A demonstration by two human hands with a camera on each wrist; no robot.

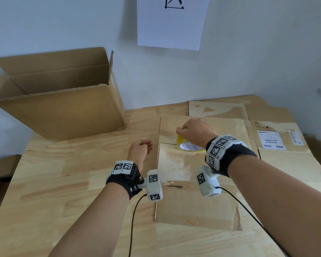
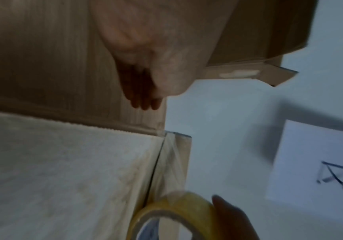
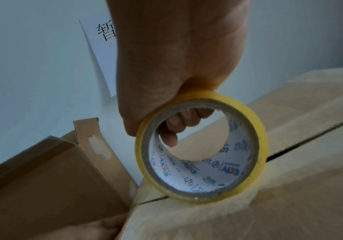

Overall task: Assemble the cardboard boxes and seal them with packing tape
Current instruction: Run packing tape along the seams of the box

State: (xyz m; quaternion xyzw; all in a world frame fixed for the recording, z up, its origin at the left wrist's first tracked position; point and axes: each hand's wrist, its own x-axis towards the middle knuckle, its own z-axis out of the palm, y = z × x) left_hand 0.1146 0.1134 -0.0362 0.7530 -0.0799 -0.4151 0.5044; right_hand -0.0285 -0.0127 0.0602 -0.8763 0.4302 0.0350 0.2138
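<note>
The right hand [image 1: 195,132] grips the tape roll [image 1: 188,145] on the closed box [image 1: 193,201], fingers [image 3: 172,129] curled through its core. The left hand [image 1: 140,148] hovers nearby, fingers curled, holding nothing. An open box [image 1: 63,108] stands on the worktop [image 1: 63,191]; its contents are hidden.

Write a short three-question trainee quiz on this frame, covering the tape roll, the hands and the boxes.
1. True or false: the right hand grips the yellow tape roll with fingers through its core.
2. Where does the roll rest? A) on the bare table B) on the seam of the closed box C) inside the open box
3. What does the left hand hold?

Key: 1 true; 2 B; 3 nothing, its fingers are curled beside the closed box.
</note>
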